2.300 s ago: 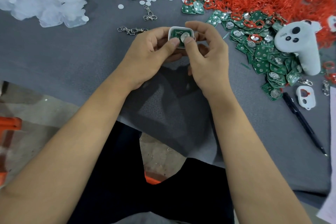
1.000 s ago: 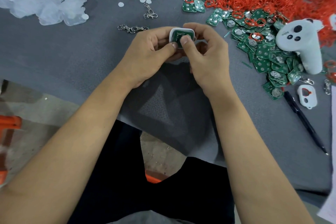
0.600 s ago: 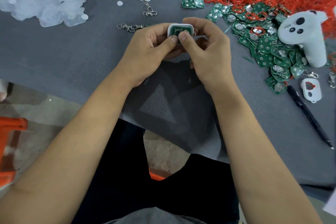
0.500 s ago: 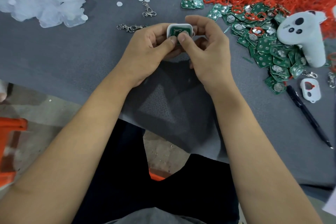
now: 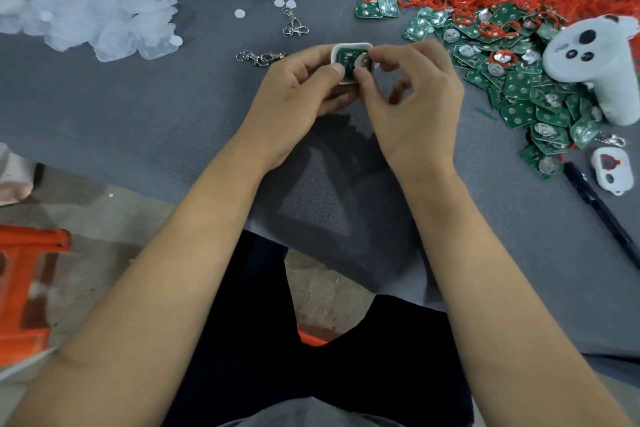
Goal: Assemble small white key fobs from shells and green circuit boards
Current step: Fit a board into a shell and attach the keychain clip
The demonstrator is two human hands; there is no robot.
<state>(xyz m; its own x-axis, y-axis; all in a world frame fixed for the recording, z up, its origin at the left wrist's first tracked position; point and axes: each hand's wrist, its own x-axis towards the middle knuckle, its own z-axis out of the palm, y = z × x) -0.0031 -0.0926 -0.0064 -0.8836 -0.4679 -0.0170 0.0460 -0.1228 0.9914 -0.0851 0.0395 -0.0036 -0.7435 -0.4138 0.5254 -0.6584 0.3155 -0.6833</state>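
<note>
Just above the frame's centre, the left hand grips a small white plastic shell holding a green circuit board; the right hand pinches its right edge with thumb and forefinger over the grey bench.
</note>
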